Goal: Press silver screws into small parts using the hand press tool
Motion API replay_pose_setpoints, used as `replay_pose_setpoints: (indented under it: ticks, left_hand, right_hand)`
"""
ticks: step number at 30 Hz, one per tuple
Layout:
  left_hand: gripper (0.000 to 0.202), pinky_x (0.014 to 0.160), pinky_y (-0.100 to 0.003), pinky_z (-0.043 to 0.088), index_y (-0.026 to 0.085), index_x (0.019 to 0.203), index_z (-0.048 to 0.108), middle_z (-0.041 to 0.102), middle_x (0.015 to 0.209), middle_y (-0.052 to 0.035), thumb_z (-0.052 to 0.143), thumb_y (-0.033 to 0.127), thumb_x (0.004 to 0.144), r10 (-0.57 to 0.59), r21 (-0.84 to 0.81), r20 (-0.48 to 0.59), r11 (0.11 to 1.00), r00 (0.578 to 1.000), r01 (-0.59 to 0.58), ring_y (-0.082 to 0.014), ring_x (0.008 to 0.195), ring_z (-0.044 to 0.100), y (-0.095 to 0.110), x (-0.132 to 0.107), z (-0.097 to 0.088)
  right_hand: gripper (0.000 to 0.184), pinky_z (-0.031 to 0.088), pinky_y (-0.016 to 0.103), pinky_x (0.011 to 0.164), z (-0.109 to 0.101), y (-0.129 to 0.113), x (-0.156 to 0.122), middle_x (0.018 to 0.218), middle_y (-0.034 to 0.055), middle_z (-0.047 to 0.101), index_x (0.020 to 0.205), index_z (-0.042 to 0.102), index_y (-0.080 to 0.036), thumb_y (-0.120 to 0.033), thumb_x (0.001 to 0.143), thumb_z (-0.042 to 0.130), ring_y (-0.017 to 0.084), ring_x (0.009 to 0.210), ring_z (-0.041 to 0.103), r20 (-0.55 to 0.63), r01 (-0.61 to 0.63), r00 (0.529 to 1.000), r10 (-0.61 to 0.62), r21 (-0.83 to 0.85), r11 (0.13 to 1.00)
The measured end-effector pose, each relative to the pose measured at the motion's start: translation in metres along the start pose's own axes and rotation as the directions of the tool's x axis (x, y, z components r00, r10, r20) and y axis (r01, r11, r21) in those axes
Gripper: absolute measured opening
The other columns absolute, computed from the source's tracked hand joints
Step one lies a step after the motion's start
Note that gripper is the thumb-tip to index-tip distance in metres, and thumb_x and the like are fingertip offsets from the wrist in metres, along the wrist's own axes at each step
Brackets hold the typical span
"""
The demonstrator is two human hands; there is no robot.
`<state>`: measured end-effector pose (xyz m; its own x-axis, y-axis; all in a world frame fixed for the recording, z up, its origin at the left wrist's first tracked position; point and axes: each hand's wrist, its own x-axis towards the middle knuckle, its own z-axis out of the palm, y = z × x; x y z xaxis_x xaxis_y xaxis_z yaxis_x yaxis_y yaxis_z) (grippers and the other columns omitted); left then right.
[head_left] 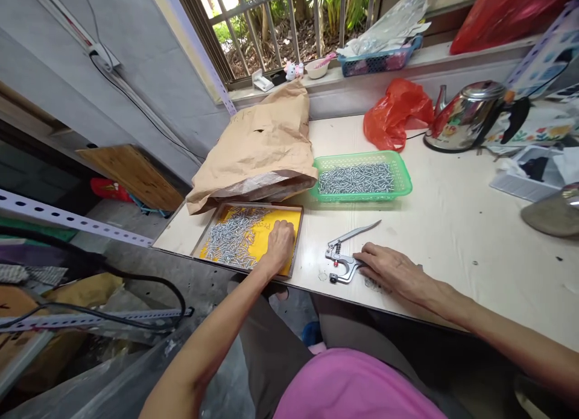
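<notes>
My left hand (279,244) reaches into a shallow brown tray (253,236) with a yellow lining, its fingers curled down among several small metal pieces (233,238); what it pinches is hidden. My right hand (389,268) lies flat on the white table (452,226), fingers stretched toward a metal plier-like hand press (344,257) and touching its near end. A few tiny clear parts lie beside that tool. Behind it stands a green plastic basket (404,173) filled with more small metal pieces.
A large brown paper sack (265,144) lies behind the tray. A red plastic bag (395,114) and a steel kettle (468,114) stand at the back right. Clutter sits at the far right. Cables and perforated metal bars lie on the floor to the left.
</notes>
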<state>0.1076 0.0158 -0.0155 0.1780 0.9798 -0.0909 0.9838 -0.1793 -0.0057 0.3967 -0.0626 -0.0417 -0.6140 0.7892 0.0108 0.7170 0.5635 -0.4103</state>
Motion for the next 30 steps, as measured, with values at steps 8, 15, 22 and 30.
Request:
replay_pose_setpoints:
  ticks: [8,15,22,30]
  left_hand:
    - [0.008,0.056,-0.023,0.043,0.015,0.080,0.063,0.062,0.070,-0.0007,0.059,0.018,0.075,-0.173,-0.735,0.106,0.650,0.979,0.194,-0.0114,0.055,0.055,0.013,-0.022,-0.021]
    - [0.017,0.037,-0.017,0.032,0.014,0.074,0.060,0.051,0.053,0.0042,0.068,0.028,0.069,0.038,-0.880,0.445,0.208,0.895,0.428,-0.0059,0.042,0.042,0.074,-0.053,-0.014]
    - [0.017,0.032,-0.015,0.022,0.015,0.070,0.056,0.048,0.046,0.0068,0.070,0.026,0.070,0.057,-0.812,0.583,0.085,0.810,0.578,-0.0027,0.033,0.033,0.089,-0.067,0.009]
    - [0.014,0.031,-0.015,0.025,0.015,0.068,0.056,0.052,0.044,0.0063,0.064,0.021,0.077,-0.012,-0.720,0.676,0.201,0.737,0.664,-0.0031,0.029,0.038,0.100,-0.064,0.003]
  right_hand:
    - [0.023,0.036,0.029,0.069,-0.009,-0.008,0.006,0.090,0.0058,0.057,0.093,0.062,-0.019,-0.021,0.099,0.040,0.017,0.078,0.055,0.075,-0.093,0.992,0.104,-0.140,0.986]
    - [0.022,0.029,0.030,0.068,-0.018,-0.004,0.000,0.087,0.0041,0.056,0.090,0.060,-0.018,-0.018,0.099,0.041,0.015,0.075,0.049,0.082,-0.064,0.993,0.082,-0.199,0.978]
    - [0.018,0.027,0.029,0.068,-0.023,-0.002,-0.013,0.090,0.0049,0.055,0.091,0.059,-0.018,-0.016,0.097,0.042,0.015,0.076,0.046,0.089,-0.115,0.987,0.133,-0.183,0.976]
    - [0.016,0.028,0.029,0.067,-0.028,-0.011,-0.013,0.096,0.0071,0.057,0.093,0.059,-0.018,-0.014,0.096,0.044,0.017,0.082,0.049,0.104,-0.158,0.978,0.183,-0.213,0.964]
